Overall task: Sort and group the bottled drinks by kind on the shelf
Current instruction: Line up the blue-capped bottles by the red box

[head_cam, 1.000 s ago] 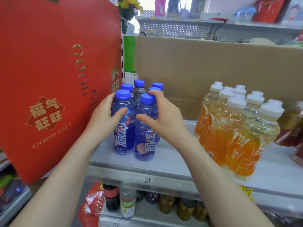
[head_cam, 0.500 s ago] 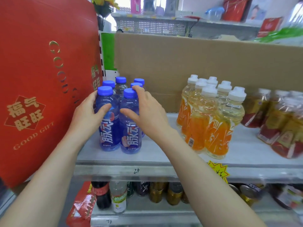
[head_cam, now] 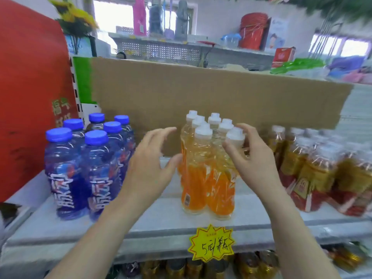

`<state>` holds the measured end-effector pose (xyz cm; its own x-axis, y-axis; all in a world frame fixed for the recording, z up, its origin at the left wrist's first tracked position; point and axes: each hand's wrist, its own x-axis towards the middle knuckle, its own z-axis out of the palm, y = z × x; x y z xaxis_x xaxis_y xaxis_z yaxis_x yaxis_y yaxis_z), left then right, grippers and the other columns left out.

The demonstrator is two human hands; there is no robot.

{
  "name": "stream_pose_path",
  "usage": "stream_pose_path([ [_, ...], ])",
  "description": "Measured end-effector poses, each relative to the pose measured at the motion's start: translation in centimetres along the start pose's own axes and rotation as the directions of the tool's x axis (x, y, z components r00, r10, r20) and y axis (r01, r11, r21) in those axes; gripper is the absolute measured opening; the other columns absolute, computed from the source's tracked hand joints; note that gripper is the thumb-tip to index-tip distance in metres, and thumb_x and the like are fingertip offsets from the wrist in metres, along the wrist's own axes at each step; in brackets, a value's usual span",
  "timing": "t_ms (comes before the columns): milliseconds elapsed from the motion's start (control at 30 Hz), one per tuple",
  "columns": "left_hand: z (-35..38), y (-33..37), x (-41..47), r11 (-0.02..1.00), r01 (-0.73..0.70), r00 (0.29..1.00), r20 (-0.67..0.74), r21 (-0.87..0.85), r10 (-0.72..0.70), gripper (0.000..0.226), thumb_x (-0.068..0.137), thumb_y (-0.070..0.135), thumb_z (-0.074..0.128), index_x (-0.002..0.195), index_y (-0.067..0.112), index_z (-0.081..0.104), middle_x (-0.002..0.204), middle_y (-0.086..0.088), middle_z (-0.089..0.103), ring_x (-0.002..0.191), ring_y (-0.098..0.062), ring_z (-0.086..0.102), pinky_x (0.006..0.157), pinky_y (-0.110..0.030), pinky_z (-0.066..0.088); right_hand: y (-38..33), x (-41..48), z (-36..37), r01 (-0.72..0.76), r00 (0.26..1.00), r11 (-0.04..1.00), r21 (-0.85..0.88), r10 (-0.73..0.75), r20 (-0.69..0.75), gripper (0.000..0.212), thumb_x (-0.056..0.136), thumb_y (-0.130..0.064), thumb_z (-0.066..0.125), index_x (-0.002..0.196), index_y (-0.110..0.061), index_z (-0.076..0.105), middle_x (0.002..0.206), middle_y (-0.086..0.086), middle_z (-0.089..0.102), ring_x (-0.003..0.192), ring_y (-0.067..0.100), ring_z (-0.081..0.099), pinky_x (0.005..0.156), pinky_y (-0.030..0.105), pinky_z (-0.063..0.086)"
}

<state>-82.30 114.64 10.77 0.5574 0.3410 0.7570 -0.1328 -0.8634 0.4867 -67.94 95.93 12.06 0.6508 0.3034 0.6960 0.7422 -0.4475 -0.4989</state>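
Observation:
Several blue-capped blue bottles (head_cam: 84, 170) stand grouped at the left of the grey shelf (head_cam: 161, 224). A cluster of white-capped orange drink bottles (head_cam: 203, 178) stands in the middle. My left hand (head_cam: 149, 168) is spread open at the cluster's left side, its thumb touching the nearest orange bottle. My right hand (head_cam: 255, 158) is open with relaxed fingers at the cluster's right side, thumb by a white cap. Several gold-and-red tea bottles (head_cam: 314, 174) stand blurred on the right.
A brown cardboard panel (head_cam: 201, 93) backs the shelf. A big red gift box (head_cam: 30, 97) stands at the far left. A yellow price tag (head_cam: 211, 244) hangs on the shelf's front edge. Cans and bottles (head_cam: 181, 268) fill the lower shelf.
Both hands have let go of the blue bottles and moved right to either side of the orange bottles. The view has swung right with them.

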Motion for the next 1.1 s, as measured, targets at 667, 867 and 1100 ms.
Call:
stream_pose_path([
  [667, 8.4, 4.1, 2.4, 0.952, 0.296, 0.952, -0.053, -0.078, -0.3, 0.051, 0.09, 0.052, 0.058, 0.138, 0.047, 0.043, 0.126, 0.024, 0.061, 0.118, 0.0, 0.056, 0.098, -0.042, 0.052, 5.2, 3.6, 2.1, 0.231, 0.956, 0.922, 0.311, -0.275, 0.103, 0.046, 0.097, -0.042, 0.064, 0.137, -0.031, 0.046, 0.096, -0.015, 0.056, 0.089, 0.01, 0.054, 0.074, 0.028, 0.039],
  [867, 7.4, 4.2, 2.9, 0.952, 0.295, 0.955, 0.023, -0.087, -0.294, 0.048, 0.091, 0.057, 0.049, 0.137, 0.042, 0.046, 0.125, 0.024, 0.061, 0.115, 0.001, 0.057, 0.092, -0.029, 0.054, 5.4, 4.5, 0.2, 0.186, 0.946, 0.909, 0.372, -0.268, 0.184, 0.04, 0.094, -0.055, 0.056, 0.131, -0.04, 0.049, 0.103, -0.023, 0.061, 0.093, -0.003, 0.058, 0.073, 0.013, 0.044],
  [1100, 5.6, 4.6, 6.4, 0.967, 0.253, 0.965, 0.071, 0.006, -0.253, 0.037, 0.094, 0.048, 0.053, 0.129, 0.036, 0.06, 0.121, 0.019, 0.062, 0.108, 0.002, 0.059, 0.089, -0.023, 0.053, 6.4, 12.9, -1.0, 0.003, 0.821, 0.948, 0.318, -0.184, 0.54, 0.035, 0.099, -0.034, 0.061, 0.135, -0.036, 0.059, 0.12, -0.019, 0.066, 0.102, -0.003, 0.065, 0.08, 0.013, 0.048],
])
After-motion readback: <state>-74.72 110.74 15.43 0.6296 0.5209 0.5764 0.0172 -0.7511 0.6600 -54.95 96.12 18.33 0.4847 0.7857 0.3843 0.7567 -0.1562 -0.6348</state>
